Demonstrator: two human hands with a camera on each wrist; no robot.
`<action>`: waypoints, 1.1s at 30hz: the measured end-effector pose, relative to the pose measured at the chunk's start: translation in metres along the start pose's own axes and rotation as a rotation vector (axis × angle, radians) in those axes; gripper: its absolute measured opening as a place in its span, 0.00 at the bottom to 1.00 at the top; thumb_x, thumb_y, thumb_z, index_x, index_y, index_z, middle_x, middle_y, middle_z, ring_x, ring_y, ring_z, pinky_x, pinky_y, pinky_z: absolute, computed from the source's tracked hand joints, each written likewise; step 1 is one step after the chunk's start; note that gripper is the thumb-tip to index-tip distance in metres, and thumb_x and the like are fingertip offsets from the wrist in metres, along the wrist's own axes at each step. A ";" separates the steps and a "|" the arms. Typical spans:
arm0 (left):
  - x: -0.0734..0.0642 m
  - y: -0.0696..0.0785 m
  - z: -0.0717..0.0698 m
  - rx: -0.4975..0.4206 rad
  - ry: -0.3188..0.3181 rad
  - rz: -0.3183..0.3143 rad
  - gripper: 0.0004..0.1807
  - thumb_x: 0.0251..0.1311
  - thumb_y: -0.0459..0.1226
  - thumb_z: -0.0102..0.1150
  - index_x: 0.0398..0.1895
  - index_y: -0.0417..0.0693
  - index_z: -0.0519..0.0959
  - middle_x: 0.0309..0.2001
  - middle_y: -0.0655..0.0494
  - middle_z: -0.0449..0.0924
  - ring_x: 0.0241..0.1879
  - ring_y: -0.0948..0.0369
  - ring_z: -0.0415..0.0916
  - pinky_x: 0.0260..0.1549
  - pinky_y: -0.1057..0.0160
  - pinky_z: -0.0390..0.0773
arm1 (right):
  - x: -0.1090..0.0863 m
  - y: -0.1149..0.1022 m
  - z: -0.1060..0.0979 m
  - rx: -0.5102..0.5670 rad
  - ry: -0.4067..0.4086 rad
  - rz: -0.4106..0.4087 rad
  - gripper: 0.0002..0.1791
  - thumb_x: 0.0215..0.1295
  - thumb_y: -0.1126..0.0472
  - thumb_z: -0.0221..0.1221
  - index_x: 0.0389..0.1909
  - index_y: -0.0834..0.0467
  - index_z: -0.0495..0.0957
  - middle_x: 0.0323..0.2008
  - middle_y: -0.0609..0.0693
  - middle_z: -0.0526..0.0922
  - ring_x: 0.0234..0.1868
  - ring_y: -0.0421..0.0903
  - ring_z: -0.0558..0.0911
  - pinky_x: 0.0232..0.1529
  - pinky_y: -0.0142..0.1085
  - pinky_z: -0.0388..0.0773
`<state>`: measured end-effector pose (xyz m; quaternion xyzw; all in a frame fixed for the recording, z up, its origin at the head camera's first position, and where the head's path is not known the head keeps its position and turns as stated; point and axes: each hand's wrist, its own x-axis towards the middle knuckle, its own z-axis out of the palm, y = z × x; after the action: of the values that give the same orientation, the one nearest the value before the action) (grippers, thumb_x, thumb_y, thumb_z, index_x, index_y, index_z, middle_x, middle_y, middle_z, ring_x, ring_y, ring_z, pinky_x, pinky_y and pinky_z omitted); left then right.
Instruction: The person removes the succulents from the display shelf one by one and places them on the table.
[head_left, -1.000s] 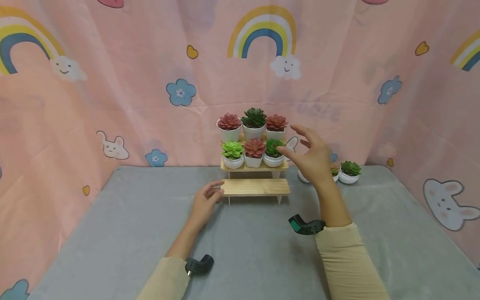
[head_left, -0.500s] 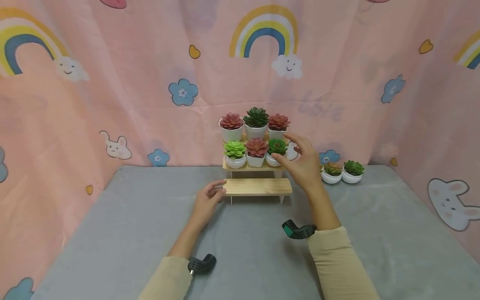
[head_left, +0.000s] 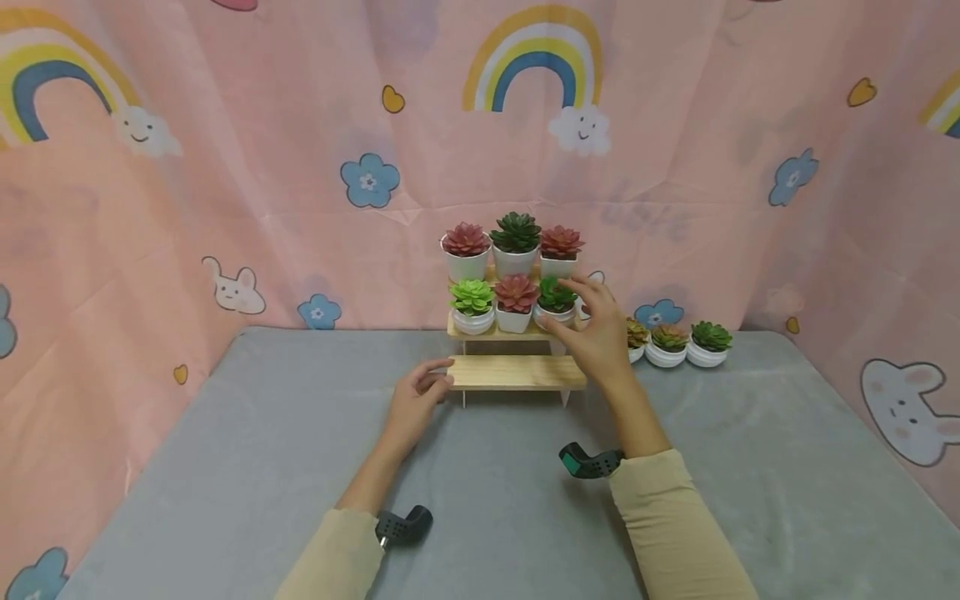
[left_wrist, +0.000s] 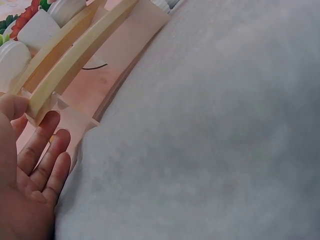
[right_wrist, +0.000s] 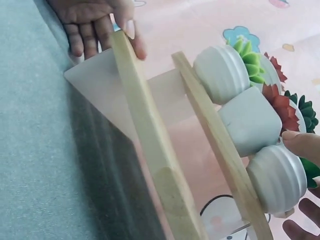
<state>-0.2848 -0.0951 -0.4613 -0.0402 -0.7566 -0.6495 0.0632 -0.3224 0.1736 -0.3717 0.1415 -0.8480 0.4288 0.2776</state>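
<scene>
A tiered wooden stand (head_left: 516,372) on the grey table bears potted succulents on its upper two shelves. My left hand (head_left: 411,407) holds the left end of the lowest shelf, thumb on top and a finger at its edge, as the left wrist view (left_wrist: 35,165) shows. My right hand (head_left: 596,337) has thumb and fingers around the green succulent (head_left: 556,296) in a round white pot (right_wrist: 277,177), at the right end of the middle shelf. Beside it stand a red succulent (head_left: 516,293) in a square pot and a bright green one (head_left: 472,297).
On the top shelf are two red succulents, left (head_left: 467,241) and right (head_left: 561,242), with a dark green one (head_left: 516,233) between them. Three more small pots (head_left: 667,346) stand on the table at the right. A pink patterned curtain (head_left: 300,208) hangs behind.
My right hand has moved left and slightly down, closing in around the green succulent's pot. More of the small pots at the right now shows. My left hand stays at the shelf's end.
</scene>
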 end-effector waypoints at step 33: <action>-0.011 0.026 -0.001 0.003 -0.022 -0.038 0.18 0.68 0.32 0.58 0.59 0.40 0.80 0.47 0.37 0.86 0.39 0.69 0.79 0.48 0.54 0.81 | -0.010 0.000 -0.001 0.039 0.019 0.085 0.31 0.58 0.61 0.73 0.63 0.59 0.77 0.66 0.62 0.75 0.68 0.61 0.74 0.60 0.57 0.78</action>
<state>-0.2705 -0.0914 -0.4370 -0.0327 -0.7588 -0.6492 0.0426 -0.3139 0.1741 -0.3775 0.1066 -0.8420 0.4583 0.2641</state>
